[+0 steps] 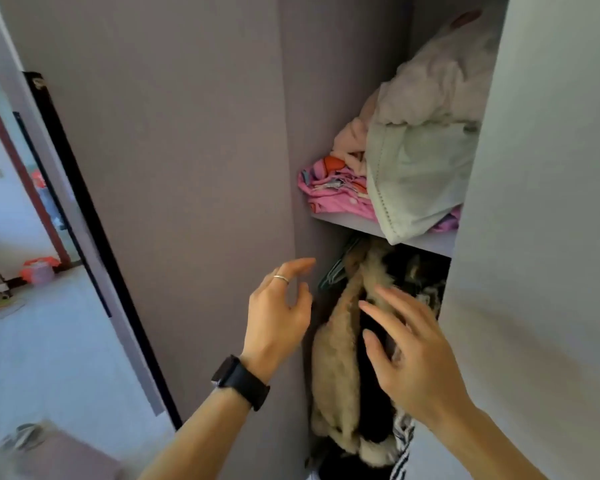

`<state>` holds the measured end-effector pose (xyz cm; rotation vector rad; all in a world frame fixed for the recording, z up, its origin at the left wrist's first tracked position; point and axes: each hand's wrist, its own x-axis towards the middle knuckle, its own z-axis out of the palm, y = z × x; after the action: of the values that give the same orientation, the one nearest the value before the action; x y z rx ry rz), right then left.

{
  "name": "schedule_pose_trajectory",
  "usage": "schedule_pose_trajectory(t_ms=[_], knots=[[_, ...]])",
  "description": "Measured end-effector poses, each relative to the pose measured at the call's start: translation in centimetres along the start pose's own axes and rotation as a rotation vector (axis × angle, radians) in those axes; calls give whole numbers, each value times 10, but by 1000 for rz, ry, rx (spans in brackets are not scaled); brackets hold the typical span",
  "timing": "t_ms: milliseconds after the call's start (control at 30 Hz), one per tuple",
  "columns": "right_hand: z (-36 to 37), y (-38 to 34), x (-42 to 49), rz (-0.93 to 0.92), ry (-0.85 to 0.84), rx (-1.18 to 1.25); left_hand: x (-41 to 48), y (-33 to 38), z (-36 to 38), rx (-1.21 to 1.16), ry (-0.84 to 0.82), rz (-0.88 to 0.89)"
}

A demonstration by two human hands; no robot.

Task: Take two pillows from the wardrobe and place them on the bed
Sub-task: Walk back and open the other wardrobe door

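The wardrobe (205,168) stands open on a narrow gap. On its shelf (426,241) lies a pale green-white pillow (416,174), one corner hanging over the shelf edge. A second pinkish-white pillow (437,88) is stacked above it. My left hand (278,313), with a ring and a black watch, is raised below the shelf, fingers spread and relaxed, holding nothing. My right hand (409,351) is raised too, fingers straight, in front of the hanging clothes. Both hands are well below the pillows.
Pink patterned bedding (336,188) lies folded beside the pillows. A tan fleece coat (336,368) and dark clothes hang under the shelf. The right wardrobe door (541,237) covers part of the opening. A black-framed mirror (84,209) leans at the left, over pale floor (49,358).
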<state>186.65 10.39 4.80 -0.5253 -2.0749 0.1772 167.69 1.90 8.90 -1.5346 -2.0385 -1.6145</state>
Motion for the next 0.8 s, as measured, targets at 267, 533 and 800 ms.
schedule_pose_trajectory(t_ms=[267,533,800], knots=[[-110,50,-3,107,208,-481,22,65,126,-377,-250,2],[-171,77,44,69,462,-904,71,119,157,-692,-325,34],[-148,120,34,162,482,-1257,91,98,169,-851,-460,60]])
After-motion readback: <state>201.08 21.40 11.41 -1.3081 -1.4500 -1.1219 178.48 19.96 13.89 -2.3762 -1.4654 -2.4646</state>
